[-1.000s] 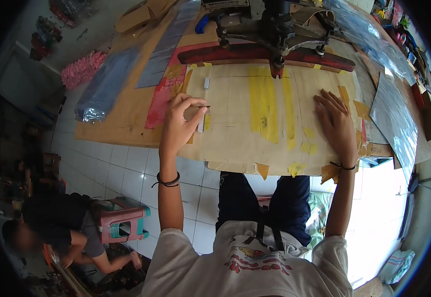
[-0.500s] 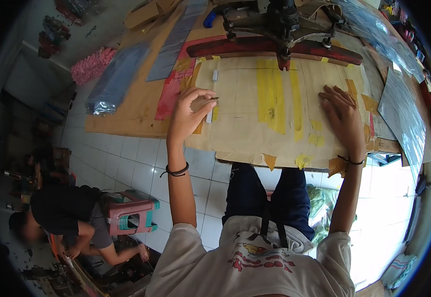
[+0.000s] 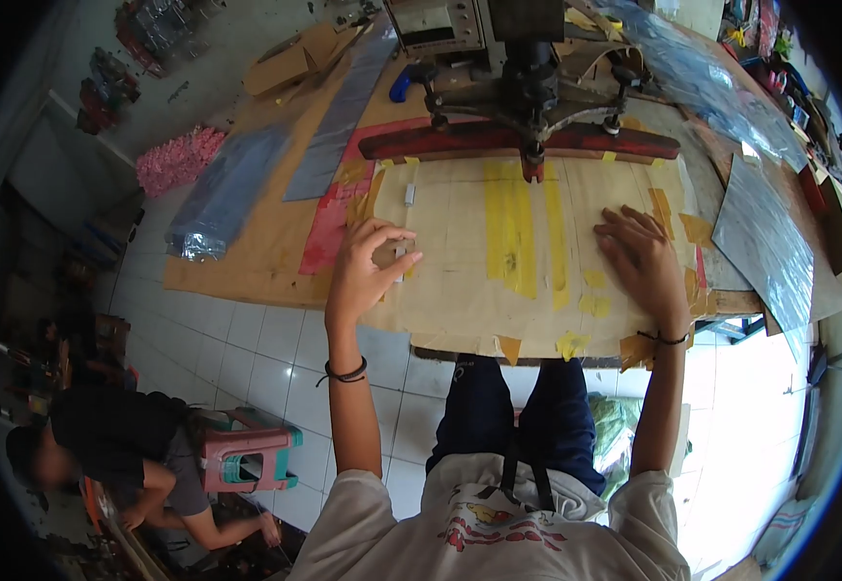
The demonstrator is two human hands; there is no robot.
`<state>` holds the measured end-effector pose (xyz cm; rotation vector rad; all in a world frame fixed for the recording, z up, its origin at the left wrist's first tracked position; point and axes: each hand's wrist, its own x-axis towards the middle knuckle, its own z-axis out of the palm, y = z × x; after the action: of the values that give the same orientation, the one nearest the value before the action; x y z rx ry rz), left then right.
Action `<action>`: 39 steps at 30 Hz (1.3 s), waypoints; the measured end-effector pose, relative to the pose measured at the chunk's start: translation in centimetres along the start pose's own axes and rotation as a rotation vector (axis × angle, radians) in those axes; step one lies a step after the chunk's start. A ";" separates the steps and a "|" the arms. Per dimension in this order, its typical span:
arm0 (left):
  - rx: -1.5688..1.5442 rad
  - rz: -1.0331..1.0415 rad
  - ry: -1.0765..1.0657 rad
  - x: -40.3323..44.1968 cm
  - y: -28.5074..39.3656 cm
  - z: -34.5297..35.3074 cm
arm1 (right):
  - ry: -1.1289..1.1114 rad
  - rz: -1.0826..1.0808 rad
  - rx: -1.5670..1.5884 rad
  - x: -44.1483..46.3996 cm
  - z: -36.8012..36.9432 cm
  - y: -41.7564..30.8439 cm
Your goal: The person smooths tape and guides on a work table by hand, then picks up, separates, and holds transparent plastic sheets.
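My left hand (image 3: 368,266) is over the left part of a tan sheet (image 3: 450,300), thumb and forefinger apart, with no item visible between them. Just beside those fingers lies a small pale strip (image 3: 400,261), partly hidden. Another short pale piece (image 3: 409,195) lies farther up the same edge. My right hand (image 3: 642,259) rests on the sheet's right side with its fingers spread. Between the hands run yellow tape strips (image 3: 510,232). Beyond them a red bar (image 3: 460,140) hangs across the sheet's far edge under a dark metal machine frame (image 3: 537,92).
Clear plastic sheets lie at the left (image 3: 232,189) and at the far right (image 3: 711,87). A grey panel (image 3: 765,242) is right of the sheet. A blue-handled tool (image 3: 400,85) sits behind. At lower left, a person (image 3: 121,436) bends beside a pink and green stool (image 3: 247,455).
The view has shifted, showing more of the machine. The small dark item earlier at my left fingertips is no longer visible, and those fingers are wider apart. My right hand still rests on the sheet.
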<state>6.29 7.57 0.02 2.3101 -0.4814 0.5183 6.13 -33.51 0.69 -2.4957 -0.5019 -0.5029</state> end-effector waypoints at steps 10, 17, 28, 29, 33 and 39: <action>-0.002 -0.020 0.013 0.0 0.2 0.2 | 0.008 0.003 0.016 0.0 0.0 0.1; 0.007 -0.044 0.012 -0.3 0.3 0.2 | 0.003 0.015 0.027 0.0 0.0 -0.1; 0.026 -0.014 0.016 0.1 0.7 0.3 | 0.024 -0.005 0.019 0.0 -0.1 0.0; 0.021 -0.022 0.017 0.0 0.8 0.3 | 0.027 -0.001 0.022 0.0 0.0 0.0; 0.041 -0.037 0.000 0.0 1.0 0.1 | 0.033 -0.018 0.012 -0.1 0.1 0.2; 0.039 -0.028 0.005 -0.1 0.9 0.1 | 0.039 -0.008 0.022 0.0 -0.1 -0.1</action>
<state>5.81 6.93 0.44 2.3486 -0.4399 0.5236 6.04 -33.50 0.79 -2.4588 -0.4991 -0.5455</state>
